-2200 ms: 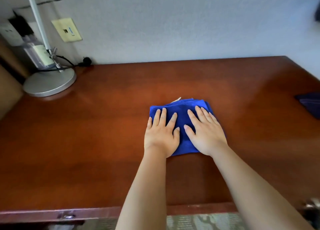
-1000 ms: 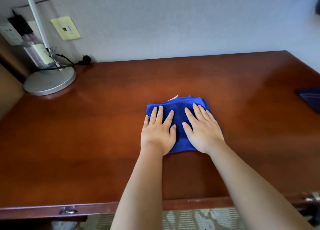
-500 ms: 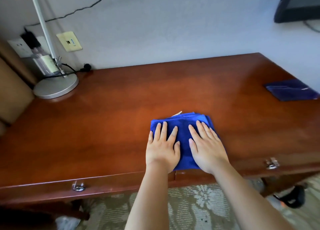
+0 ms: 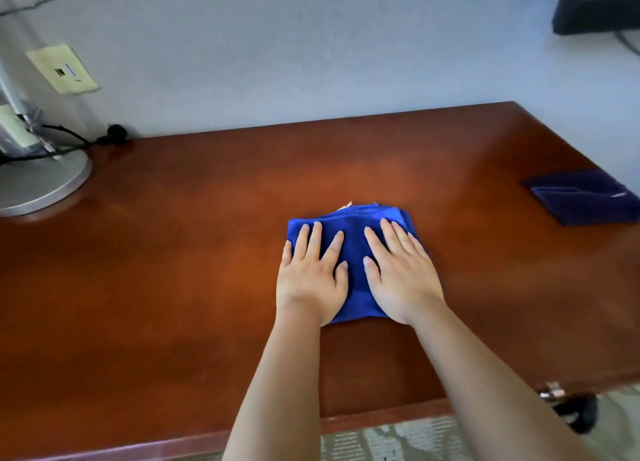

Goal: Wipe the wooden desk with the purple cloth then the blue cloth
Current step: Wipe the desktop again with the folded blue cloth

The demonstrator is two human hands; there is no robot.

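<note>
A folded bright blue cloth [image 4: 353, 249] lies flat on the wooden desk [image 4: 173, 270], a little right of its middle. My left hand [image 4: 311, 277] presses on the cloth's left half with straight, spread fingers. My right hand [image 4: 401, 277] presses on its right half the same way, palm down. A small pale tag pokes out at the cloth's far edge. The dark purple cloth [image 4: 581, 197] lies folded near the desk's right edge, away from both hands.
A silver lamp base [image 4: 45, 183] with its pole and black cables stands at the desk's back left. A wall plate [image 4: 62, 69] sits on the wall behind. A dark screen corner [image 4: 595, 6] hangs at top right. Patterned carpet [image 4: 388, 440] shows below the front edge.
Both hands have pushed the blue cloth away from the desk's front edge toward the wall, after drawing it to the edge half a second ago. The view has shifted closer and rightward.
</note>
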